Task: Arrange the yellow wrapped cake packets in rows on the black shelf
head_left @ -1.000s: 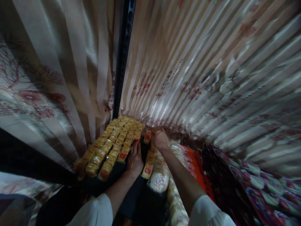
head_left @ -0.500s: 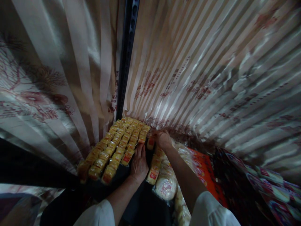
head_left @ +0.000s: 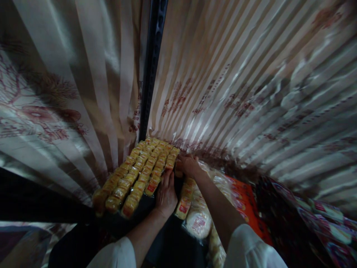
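Observation:
Rows of small yellow snack packets (head_left: 139,175) with red labels lie packed side by side on a dark shelf. My left hand (head_left: 166,193) rests flat, fingers stretched, against the right edge of that block. My right hand (head_left: 188,165) is at the far end of the gap beside the block, fingers curled over a yellow packet that it mostly hides. A second line of yellow packets (head_left: 184,203) runs under my right forearm.
Tall striped cream packages with red print (head_left: 223,82) tower on both sides of a black perforated upright (head_left: 152,67). Round pale cakes in clear wrap (head_left: 198,223), an orange-red pack (head_left: 242,201) and colourful packs (head_left: 320,223) lie to the right.
My right hand has pushed its packet down into the gap at the far end of the rows. My left hand has stayed pressed against the block. The view has shifted slightly.

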Action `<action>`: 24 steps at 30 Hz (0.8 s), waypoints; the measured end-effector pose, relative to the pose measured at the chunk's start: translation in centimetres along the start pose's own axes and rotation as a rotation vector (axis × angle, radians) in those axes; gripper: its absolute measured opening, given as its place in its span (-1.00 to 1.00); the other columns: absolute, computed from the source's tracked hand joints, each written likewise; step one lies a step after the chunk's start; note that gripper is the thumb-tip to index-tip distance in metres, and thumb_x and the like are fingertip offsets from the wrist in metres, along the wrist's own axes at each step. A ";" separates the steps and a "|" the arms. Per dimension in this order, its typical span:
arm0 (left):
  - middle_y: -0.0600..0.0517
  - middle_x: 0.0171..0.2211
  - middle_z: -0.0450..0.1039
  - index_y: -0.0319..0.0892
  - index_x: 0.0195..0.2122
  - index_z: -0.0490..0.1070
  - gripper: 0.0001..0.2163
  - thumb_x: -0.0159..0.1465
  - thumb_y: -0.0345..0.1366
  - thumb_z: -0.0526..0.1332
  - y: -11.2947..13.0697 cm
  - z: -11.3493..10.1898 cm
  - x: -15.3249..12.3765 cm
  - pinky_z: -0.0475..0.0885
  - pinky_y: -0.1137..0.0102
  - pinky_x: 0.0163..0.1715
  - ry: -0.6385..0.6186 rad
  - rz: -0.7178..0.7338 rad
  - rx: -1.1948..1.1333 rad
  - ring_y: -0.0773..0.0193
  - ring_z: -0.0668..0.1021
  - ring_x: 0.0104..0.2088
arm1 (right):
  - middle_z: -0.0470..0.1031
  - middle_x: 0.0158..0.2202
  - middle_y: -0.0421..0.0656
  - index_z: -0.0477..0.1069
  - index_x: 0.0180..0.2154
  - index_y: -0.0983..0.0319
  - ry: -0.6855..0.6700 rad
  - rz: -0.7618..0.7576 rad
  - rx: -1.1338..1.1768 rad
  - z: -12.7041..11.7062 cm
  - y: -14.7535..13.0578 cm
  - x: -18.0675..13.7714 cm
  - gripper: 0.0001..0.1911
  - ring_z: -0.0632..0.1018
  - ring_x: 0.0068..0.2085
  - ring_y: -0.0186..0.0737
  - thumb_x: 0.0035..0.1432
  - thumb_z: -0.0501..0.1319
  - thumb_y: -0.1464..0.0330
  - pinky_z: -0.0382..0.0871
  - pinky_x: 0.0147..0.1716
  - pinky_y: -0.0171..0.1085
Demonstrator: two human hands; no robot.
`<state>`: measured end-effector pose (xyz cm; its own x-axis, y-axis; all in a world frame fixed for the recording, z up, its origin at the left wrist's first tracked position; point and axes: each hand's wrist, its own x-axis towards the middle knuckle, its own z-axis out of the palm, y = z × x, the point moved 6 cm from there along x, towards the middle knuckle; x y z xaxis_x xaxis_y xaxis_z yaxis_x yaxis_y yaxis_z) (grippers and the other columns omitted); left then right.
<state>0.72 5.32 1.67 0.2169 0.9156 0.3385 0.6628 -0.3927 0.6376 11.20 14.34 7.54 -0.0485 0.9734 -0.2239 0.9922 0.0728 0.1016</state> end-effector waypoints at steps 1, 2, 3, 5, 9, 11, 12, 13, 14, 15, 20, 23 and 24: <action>-0.23 0.17 0.17 -0.40 0.15 0.15 -0.50 0.14 -0.61 -0.05 0.0 0.0 0.0 0.19 0.15 0.20 0.002 0.007 0.001 0.08 0.16 0.24 | 0.49 -0.10 0.00 0.34 0.03 0.15 -0.002 0.010 0.004 0.1 0.1 0.2 -0.58 0.35 0.05 0.03 0.10 0.13 0.27 0.10 -0.07 -0.08; -0.23 0.17 0.17 -0.39 0.15 0.15 -0.49 0.14 -0.61 -0.05 0.0 0.0 0.0 0.20 0.14 0.20 0.004 0.012 0.000 0.08 0.16 0.24 | 0.48 -0.09 0.00 0.34 0.03 0.16 0.009 0.022 0.006 0.2 0.2 0.3 -0.57 0.35 0.05 0.02 0.10 0.14 0.27 0.10 -0.06 -0.09; -0.22 0.17 0.17 -0.37 0.16 0.15 -0.49 0.14 -0.61 -0.05 0.0 0.0 -0.1 0.20 0.13 0.20 0.003 0.016 -0.003 0.09 0.17 0.24 | 0.47 -0.08 0.00 0.34 0.03 0.16 0.029 0.034 0.007 0.3 0.4 0.3 -0.57 0.34 0.06 0.01 0.10 0.14 0.27 0.09 -0.06 -0.10; -0.20 0.17 0.18 -0.34 0.16 0.14 -0.48 0.13 -0.61 -0.04 0.1 -0.1 -0.1 0.21 0.13 0.19 -0.002 0.011 -0.008 0.10 0.17 0.23 | 0.45 -0.04 0.00 0.32 0.05 0.16 0.070 0.041 0.009 0.5 0.6 0.3 -0.56 0.30 0.09 0.01 0.11 0.13 0.27 0.08 -0.03 -0.10; -0.20 0.17 0.19 -0.34 0.14 0.18 -0.51 0.14 -0.61 -0.05 0.2 -0.3 -0.1 0.22 0.16 0.19 -0.009 -0.002 -0.009 0.11 0.18 0.23 | 0.40 0.04 -0.06 0.36 -0.01 0.15 0.122 0.001 -0.023 0.2 0.1 -0.5 -0.64 0.23 0.14 0.00 0.16 0.06 0.27 0.08 -0.02 -0.10; -0.19 0.16 0.20 -0.33 0.13 0.19 -0.52 0.15 -0.61 -0.05 0.2 -0.3 -0.1 0.22 0.17 0.19 -0.002 -0.004 -0.014 0.11 0.19 0.22 | 0.41 0.02 -0.03 0.39 -0.06 0.19 0.161 -0.002 -0.074 -0.4 -0.4 -0.9 -0.67 0.26 0.10 0.02 0.17 0.04 0.29 0.10 -0.04 -0.11; -0.19 0.15 0.21 -0.32 0.13 0.19 -0.52 0.15 -0.61 -0.05 0.2 -0.3 -0.1 0.22 0.17 0.19 0.002 -0.006 -0.017 0.11 0.20 0.22 | 0.43 -0.01 0.01 0.41 -0.09 0.22 0.170 0.008 -0.101 -0.7 -0.6 -1.1 -0.68 0.29 0.07 0.04 0.16 0.04 0.29 0.11 -0.06 -0.11; -0.19 0.15 0.21 -0.32 0.13 0.19 -0.52 0.15 -0.60 -0.05 0.1 -0.3 -0.1 0.23 0.16 0.19 0.006 -0.007 -0.019 0.11 0.20 0.22 | 0.45 -0.04 0.05 0.42 -0.10 0.26 0.171 0.025 -0.125 -0.9 -0.8 -1.2 -0.67 0.32 0.04 0.06 0.15 0.05 0.29 0.12 -0.07 -0.11; -0.19 0.14 0.22 -0.33 0.13 0.19 -0.52 0.15 -0.60 -0.04 0.1 -0.2 -0.1 0.23 0.16 0.19 0.008 -0.009 -0.021 0.11 0.20 0.22 | 0.46 -0.07 0.10 0.42 -0.11 0.29 0.169 0.047 -0.142 -1.0 -1.0 -1.2 -0.66 0.35 0.02 0.07 0.15 0.06 0.28 0.13 -0.08 -0.10; -0.19 0.14 0.22 -0.32 0.12 0.20 -0.52 0.14 -0.60 -0.04 0.1 -0.2 -0.1 0.23 0.16 0.19 0.009 -0.010 -0.021 0.11 0.20 0.21 | 0.47 -0.10 0.13 0.42 -0.12 0.32 0.162 0.070 -0.150 -1.0 -1.1 -1.2 -0.64 0.37 0.01 0.08 0.14 0.06 0.26 0.14 -0.08 -0.11; -0.16 0.15 0.21 -0.30 0.12 0.20 -0.52 0.15 -0.60 -0.04 0.0 -0.3 -0.1 0.23 0.20 0.19 0.013 -0.016 -0.013 0.13 0.20 0.21 | 0.52 -0.20 0.15 0.41 -0.13 0.35 0.095 0.143 -0.063 -0.2 -1.7 -0.6 -0.61 0.47 -0.04 0.03 0.16 0.02 0.22 0.22 -0.09 -0.13; -0.13 0.15 0.22 -0.26 0.11 0.21 -0.52 0.15 -0.60 -0.03 0.0 -0.5 -0.2 0.25 0.20 0.18 0.017 -0.031 -0.009 0.13 0.22 0.21 | 0.53 -0.20 0.10 0.36 -0.08 0.30 0.037 0.255 0.020 0.2 -1.3 -0.3 -0.61 0.52 -0.10 -0.02 0.16 0.03 0.22 0.29 -0.14 -0.16; -0.12 0.15 0.22 -0.24 0.11 0.21 -0.52 0.15 -0.60 -0.03 0.0 -0.5 -0.2 0.25 0.19 0.18 0.018 -0.037 -0.009 0.13 0.22 0.21 | 0.54 -0.19 0.09 0.34 -0.05 0.29 0.027 0.287 0.037 0.2 -1.1 -0.3 -0.61 0.54 -0.12 -0.03 0.15 0.03 0.22 0.30 -0.16 -0.17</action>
<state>0.29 5.12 1.98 0.1796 0.9280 0.3266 0.6633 -0.3594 0.6564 10.17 13.91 7.34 0.2322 0.9585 -0.1655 0.9693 -0.2139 0.1212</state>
